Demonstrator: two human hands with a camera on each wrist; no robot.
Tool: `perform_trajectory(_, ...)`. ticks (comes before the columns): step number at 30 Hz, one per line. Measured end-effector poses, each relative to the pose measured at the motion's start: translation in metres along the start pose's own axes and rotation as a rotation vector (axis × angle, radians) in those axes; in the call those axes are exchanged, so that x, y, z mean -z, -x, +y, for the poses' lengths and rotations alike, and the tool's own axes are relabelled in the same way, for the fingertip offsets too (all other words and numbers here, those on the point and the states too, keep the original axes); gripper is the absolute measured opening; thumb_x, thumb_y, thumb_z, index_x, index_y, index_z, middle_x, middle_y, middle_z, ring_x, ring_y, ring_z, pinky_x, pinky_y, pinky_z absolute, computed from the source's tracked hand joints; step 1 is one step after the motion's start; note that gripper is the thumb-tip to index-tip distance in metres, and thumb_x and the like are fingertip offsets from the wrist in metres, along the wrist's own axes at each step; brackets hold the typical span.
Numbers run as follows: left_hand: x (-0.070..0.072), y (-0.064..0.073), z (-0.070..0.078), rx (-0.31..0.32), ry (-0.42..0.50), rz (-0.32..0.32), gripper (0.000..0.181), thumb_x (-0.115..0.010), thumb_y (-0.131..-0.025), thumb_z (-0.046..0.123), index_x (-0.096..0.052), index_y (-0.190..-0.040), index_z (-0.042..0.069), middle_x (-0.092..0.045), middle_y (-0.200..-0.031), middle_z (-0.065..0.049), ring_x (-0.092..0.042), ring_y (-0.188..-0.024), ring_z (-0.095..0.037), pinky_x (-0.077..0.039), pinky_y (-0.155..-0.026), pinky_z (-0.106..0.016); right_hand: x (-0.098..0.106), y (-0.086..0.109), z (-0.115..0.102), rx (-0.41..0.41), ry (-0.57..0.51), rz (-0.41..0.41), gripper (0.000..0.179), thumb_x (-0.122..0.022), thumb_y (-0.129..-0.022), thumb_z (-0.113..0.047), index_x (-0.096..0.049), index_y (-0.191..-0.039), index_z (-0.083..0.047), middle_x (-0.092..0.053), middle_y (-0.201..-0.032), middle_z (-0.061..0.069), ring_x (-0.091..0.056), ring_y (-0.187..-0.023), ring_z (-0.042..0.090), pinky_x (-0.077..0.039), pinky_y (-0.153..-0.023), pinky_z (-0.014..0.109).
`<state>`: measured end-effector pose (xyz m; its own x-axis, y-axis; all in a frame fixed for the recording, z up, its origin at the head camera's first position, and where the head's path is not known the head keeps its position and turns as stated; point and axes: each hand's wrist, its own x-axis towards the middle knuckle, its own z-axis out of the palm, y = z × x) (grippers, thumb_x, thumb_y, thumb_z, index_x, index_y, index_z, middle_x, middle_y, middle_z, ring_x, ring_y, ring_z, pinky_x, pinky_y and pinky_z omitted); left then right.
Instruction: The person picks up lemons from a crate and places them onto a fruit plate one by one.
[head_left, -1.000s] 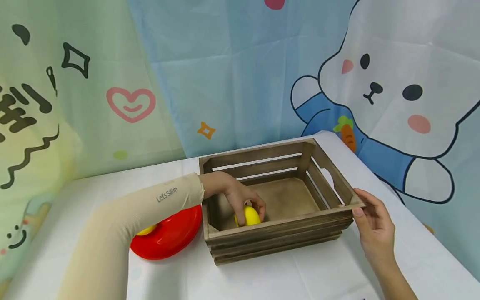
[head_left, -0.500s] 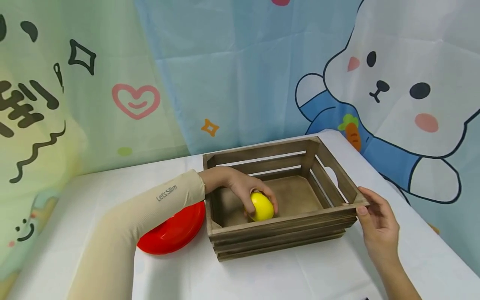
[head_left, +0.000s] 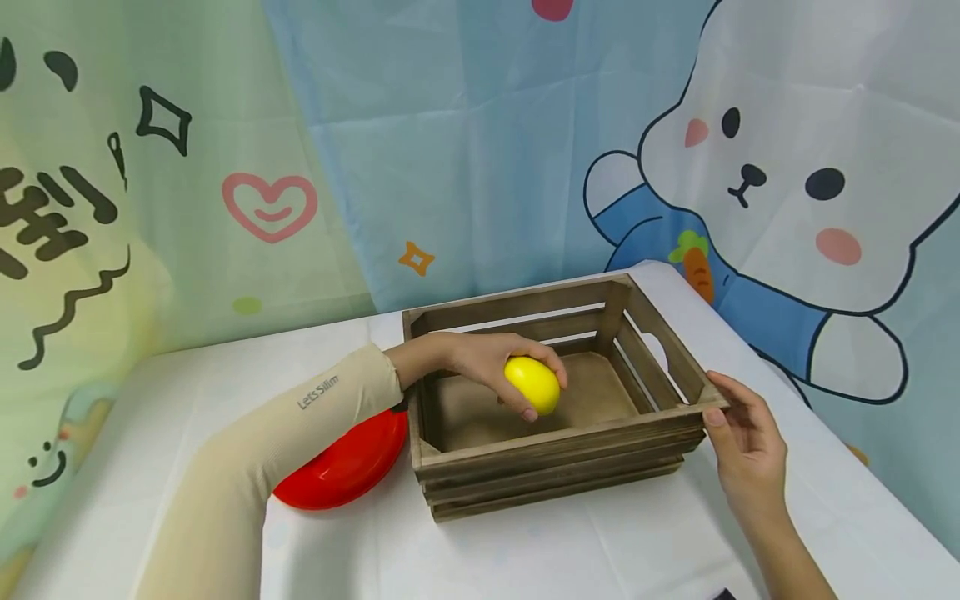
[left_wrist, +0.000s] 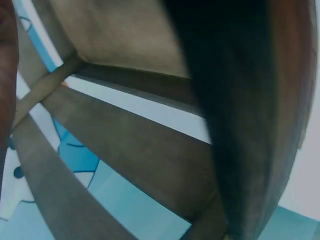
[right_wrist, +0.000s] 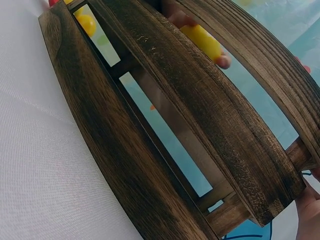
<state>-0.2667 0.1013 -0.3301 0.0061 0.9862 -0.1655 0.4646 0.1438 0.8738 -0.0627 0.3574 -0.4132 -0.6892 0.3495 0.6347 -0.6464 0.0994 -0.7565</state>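
My left hand (head_left: 483, 360) pinches a smooth yellow egg-shaped object (head_left: 533, 385) between thumb and fingers, over the inside of a slatted wooden crate (head_left: 555, 454). Through the slats in the right wrist view, the same yellow object (right_wrist: 202, 42) shows with a fingertip beside it. My right hand (head_left: 752, 458) grips the crate's near right corner, thumb in front and fingers at the end wall. In the left wrist view the crate's slats (left_wrist: 125, 140) fill most of the picture, and the yellow object is out of sight.
A red plate (head_left: 341, 467) lies left of the crate, partly hidden by the left sleeve (head_left: 247, 458). Another yellow thing (right_wrist: 86, 25) shows through the slats. A printed curtain (head_left: 465, 167) hangs behind the white-covered table (head_left: 525, 558). A small dark item (head_left: 723, 594) lies at the front edge.
My left hand has raised the yellow object from low in the crate, up and to the right. A yellow thing on the red plate has gone behind the sleeve. My right hand keeps its grip.
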Motion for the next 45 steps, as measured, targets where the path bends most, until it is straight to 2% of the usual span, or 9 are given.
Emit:
perform_trajectory(3, -0.003, 0.004, 0.003, -0.038, -0.025, 0.084, 0.044, -0.075, -0.084, 0.013, -0.057, -0.124, 0.013, -0.054, -0.116, -0.002, -0.056, -0.088, -0.019, -0.056, -0.064, -0.031, 0.0, -0.001, 0.001, 0.002, 0.009, -0.002, 0.041, -0.048, -0.092, 0.016, -0.048, -0.133, 0.014, -0.058, -0.125, 0.009, -0.055, -0.103, 0.012, -0.047, -0.087, 0.012)
perform_trajectory(9, -0.01, 0.013, 0.01, -0.101, -0.13, 0.203, 0.044, -0.076, -0.084, 0.015, -0.059, -0.124, 0.013, -0.058, -0.119, 0.001, -0.055, -0.095, -0.018, -0.054, -0.077, -0.029, 0.002, -0.002, 0.001, -0.002, 0.029, 0.003, 0.041, -0.048, -0.092, 0.016, -0.047, -0.134, 0.014, -0.057, -0.128, 0.009, -0.055, -0.108, 0.013, -0.045, -0.09, 0.013)
perform_trajectory(13, -0.018, 0.02, 0.015, -0.14, -0.159, 0.271, 0.044, -0.076, -0.083, 0.013, -0.06, -0.124, 0.013, -0.059, -0.121, 0.0, -0.054, -0.098, -0.015, -0.052, -0.08, -0.028, 0.001, -0.001, 0.003, -0.004, 0.011, 0.006, 0.042, -0.048, -0.092, 0.016, -0.047, -0.134, 0.014, -0.057, -0.128, 0.009, -0.054, -0.109, 0.013, -0.045, -0.091, 0.013)
perform_trajectory(18, -0.033, 0.026, 0.02, -0.255, -0.211, 0.358, 0.044, -0.077, -0.08, 0.01, -0.061, -0.122, 0.01, -0.061, -0.12, -0.004, -0.053, -0.1, -0.012, -0.052, -0.081, -0.026, -0.001, 0.0, 0.004, 0.014, -0.051, 0.006, 0.041, -0.047, -0.092, 0.017, -0.048, -0.133, 0.015, -0.059, -0.125, 0.01, -0.055, -0.104, 0.013, -0.046, -0.088, 0.014)
perform_trajectory(21, -0.041, 0.029, 0.025, -0.293, -0.244, 0.41, 0.044, -0.077, -0.08, 0.011, -0.061, -0.121, 0.01, -0.062, -0.12, -0.006, -0.053, -0.102, -0.011, -0.052, -0.083, -0.026, -0.001, -0.001, 0.004, 0.014, -0.059, 0.012, 0.041, -0.048, -0.092, 0.017, -0.048, -0.132, 0.015, -0.059, -0.124, 0.01, -0.055, -0.102, 0.013, -0.047, -0.087, 0.014)
perform_trajectory(30, -0.061, 0.04, 0.036, -0.275, -0.285, 0.602, 0.042, -0.078, -0.08, 0.011, -0.063, -0.119, 0.012, -0.062, -0.118, 0.0, -0.052, -0.103, -0.007, -0.053, -0.081, -0.023, -0.003, -0.001, 0.004, 0.014, -0.096, 0.015, 0.041, -0.047, -0.092, 0.018, -0.048, -0.132, 0.016, -0.059, -0.123, 0.011, -0.055, -0.102, 0.015, -0.047, -0.087, 0.014)
perform_trajectory(35, -0.071, 0.041, 0.043, -0.284, -0.281, 0.627, 0.042, -0.078, -0.08, 0.012, -0.063, -0.119, 0.011, -0.061, -0.12, -0.001, -0.052, -0.106, -0.007, -0.053, -0.083, -0.022, -0.003, 0.001, 0.005, 0.019, -0.112, 0.02, 0.04, -0.047, -0.092, 0.018, -0.047, -0.132, 0.017, -0.06, -0.122, 0.011, -0.055, -0.101, 0.014, -0.048, -0.086, 0.015)
perform_trajectory(39, -0.077, 0.043, 0.048, -0.29, -0.322, 0.644, 0.042, -0.078, -0.08, 0.014, -0.063, -0.119, 0.013, -0.06, -0.12, 0.0, -0.051, -0.11, -0.006, -0.052, -0.085, -0.02, -0.003, 0.0, 0.005, 0.024, -0.101, 0.02, 0.04, -0.047, -0.092, 0.018, -0.048, -0.132, 0.016, -0.06, -0.121, 0.011, -0.055, -0.097, 0.013, -0.047, -0.083, 0.014)
perform_trajectory(45, -0.083, 0.048, 0.051, -0.315, -0.337, 0.696, 0.04, -0.077, -0.082, 0.015, -0.064, -0.119, 0.014, -0.061, -0.121, 0.0, -0.052, -0.113, -0.009, -0.052, -0.085, -0.02, -0.003, -0.001, 0.005, 0.016, -0.097, 0.02, 0.041, -0.047, -0.091, 0.018, -0.048, -0.132, 0.016, -0.06, -0.121, 0.011, -0.055, -0.097, 0.013, -0.048, -0.082, 0.014)
